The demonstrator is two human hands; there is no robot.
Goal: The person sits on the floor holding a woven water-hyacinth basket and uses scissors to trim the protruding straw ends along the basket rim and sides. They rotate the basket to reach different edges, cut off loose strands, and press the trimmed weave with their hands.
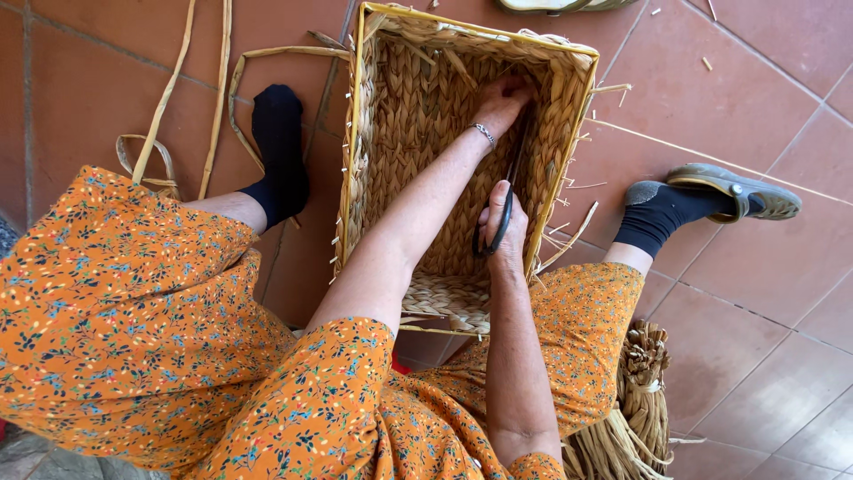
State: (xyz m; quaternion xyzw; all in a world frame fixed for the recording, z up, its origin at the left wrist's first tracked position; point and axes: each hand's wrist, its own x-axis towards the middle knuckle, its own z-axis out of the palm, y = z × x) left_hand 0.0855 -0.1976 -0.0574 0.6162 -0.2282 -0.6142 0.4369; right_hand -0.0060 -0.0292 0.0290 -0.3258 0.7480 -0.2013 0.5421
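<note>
1. Progress: the woven basket (418,107) is fully formed and stands on the tiled floor (755,98) between the feet; loose straw ends project from its right wall, judged untrimmed.
2. Hands: the right hand (505,233) is clamped on black scissors (508,200); the left hand (500,102) is pressed inside the far wall, its fingers hidden, so their state cannot be told.
3. Contents: nothing loose is seen within.

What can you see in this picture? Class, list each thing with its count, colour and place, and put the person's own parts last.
woven basket: 1, straw yellow, centre, between the feet
scissors: 1, black, inside basket
loose straw strips: several, tan, floor upper left
straw bundle: 1, tan, lower right
shoe: 1, grey-green, at right foot
tiled floor: terracotta, all around
bracelet: 1, silver, left wrist
socks: 2, black
left hand: inside basket, at far wall
right hand: holds scissors
</note>
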